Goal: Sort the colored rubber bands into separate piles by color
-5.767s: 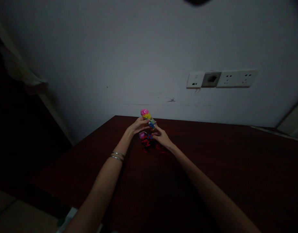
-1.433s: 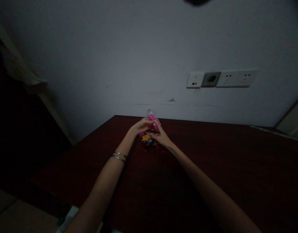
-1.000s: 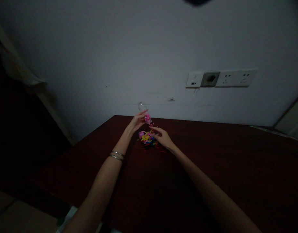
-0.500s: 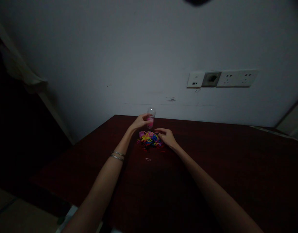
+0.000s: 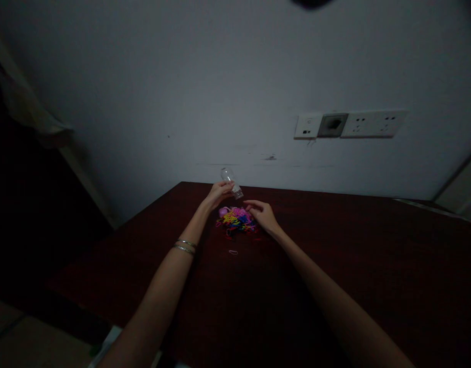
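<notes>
One clear plastic bottle [image 5: 228, 175], pinched in the left hand [image 5: 217, 194], slanted mouth-down beyond the multicoloured heap of plastic clips [image 5: 237, 219], whose right edge lay just beside the right hand [image 5: 265, 215], its fingers slightly parted.

Head cam only, worn on head, looks fwd & down: wall [image 5: 235, 92] fills upper frame, desk [image 5: 335, 245] lower.
</notes>
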`<state>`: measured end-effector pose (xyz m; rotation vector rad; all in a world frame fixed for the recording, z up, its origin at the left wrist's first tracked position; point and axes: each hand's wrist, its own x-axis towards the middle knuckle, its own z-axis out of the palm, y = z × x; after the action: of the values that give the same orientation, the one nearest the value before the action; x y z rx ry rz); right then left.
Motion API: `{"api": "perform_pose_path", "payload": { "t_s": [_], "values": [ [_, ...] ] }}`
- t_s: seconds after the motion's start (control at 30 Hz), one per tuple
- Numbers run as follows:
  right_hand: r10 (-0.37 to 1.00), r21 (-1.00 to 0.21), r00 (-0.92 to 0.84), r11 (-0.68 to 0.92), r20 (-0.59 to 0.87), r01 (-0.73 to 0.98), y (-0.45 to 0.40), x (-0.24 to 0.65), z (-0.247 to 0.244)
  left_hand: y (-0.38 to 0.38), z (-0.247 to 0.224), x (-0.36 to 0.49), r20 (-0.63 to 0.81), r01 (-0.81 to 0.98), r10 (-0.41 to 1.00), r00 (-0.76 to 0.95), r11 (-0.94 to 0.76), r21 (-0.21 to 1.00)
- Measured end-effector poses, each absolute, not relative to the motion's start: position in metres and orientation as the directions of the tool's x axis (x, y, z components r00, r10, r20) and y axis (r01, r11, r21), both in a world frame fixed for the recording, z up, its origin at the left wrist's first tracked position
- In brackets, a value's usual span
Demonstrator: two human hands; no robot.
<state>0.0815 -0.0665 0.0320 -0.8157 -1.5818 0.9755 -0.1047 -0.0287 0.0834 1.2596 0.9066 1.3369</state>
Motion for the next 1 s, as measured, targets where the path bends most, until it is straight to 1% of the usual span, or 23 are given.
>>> {"api": "perform_pose_path", "payload": {
  "t_s": [0.13, 0.2, 0.33, 0.4, 0.47, 0.53, 0.6, 0.67, 0.73, 0.8, 0.87, 0.93, 1.0],
  "values": [
    [0.902, -0.912, -0.167, 0.409, 0.398, 0.040, -0.067, 0.084, 0.034, -0.030, 0.085, -0.108, 0.224, -0.154, 0.965, 0.139, -0.203, 0.967],
    [0.917, -0.926, -0.143, 0.377, 0.372, 0.015, -0.066, 0.086, 0.035, -0.031, 0.087, -0.107, 0.239, -0.112, 0.957, 0.164, -0.223, 0.968],
    [0.929, -0.934, -0.099, 0.357, 0.357, -0.019, -0.061, 0.089, 0.039, -0.036, 0.088, -0.103, 0.222, -0.046, 0.952, 0.213, -0.217, 0.975],
    [0.938, -0.942, -0.092, 0.332, 0.336, -0.050, -0.059, 0.089, 0.043, -0.039, 0.089, -0.101, 0.212, -0.031, 0.939, 0.270, -0.211, 0.977],
    [0.955, -0.955, -0.086, 0.273, 0.284, -0.119, -0.058, 0.088, 0.048, -0.042, 0.091, -0.100, 0.197, 0.006, 0.918, 0.344, -0.212, 0.977],
    [0.970, -0.958, -0.082, 0.212, 0.231, -0.191, -0.058, 0.087, 0.054, -0.046, 0.095, -0.100, 0.152, 0.093, 0.887, 0.435, -0.212, 0.973],
    [0.977, -0.960, -0.083, 0.174, 0.196, -0.218, -0.060, 0.087, 0.060, -0.050, 0.099, -0.099, 0.089, 0.195, 0.848, 0.522, -0.221, 0.956],
    [0.976, -0.969, -0.098, 0.174, 0.193, -0.177, -0.061, 0.088, 0.065, -0.054, 0.102, -0.096, 0.027, 0.283, 0.813, 0.581, -0.233, 0.930],
    [0.965, -0.974, -0.150, 0.202, 0.216, -0.102, -0.062, 0.090, 0.068, -0.057, 0.104, -0.093, -0.010, 0.345, 0.798, 0.602, -0.249, 0.905],
    [0.943, -0.969, -0.223, 0.245, 0.248, -0.042, -0.062, 0.093, 0.071, -0.058, 0.104, -0.092, -0.031, 0.379, 0.791, 0.611, -0.258, 0.889],
    [0.928, -0.961, -0.259, 0.276, 0.268, -0.005, -0.063, 0.097, 0.075, -0.056, 0.105, -0.097, -0.027, 0.376, 0.792, 0.610, -0.259, 0.890],
    [0.935, -0.960, -0.232, 0.280, 0.268, 0.020, -0.064, 0.103, 0.080, -0.050, 0.105, -0.110, -0.015, 0.381, 0.814, 0.581, -0.256, 0.888],
    [0.951, -0.966, -0.186, 0.258, 0.248, 0.032, -0.062, 0.110, 0.086, -0.043, 0.104, -0.128, -0.019, 0.435, 0.848, 0.530, -0.252, 0.865]
  ]
}}
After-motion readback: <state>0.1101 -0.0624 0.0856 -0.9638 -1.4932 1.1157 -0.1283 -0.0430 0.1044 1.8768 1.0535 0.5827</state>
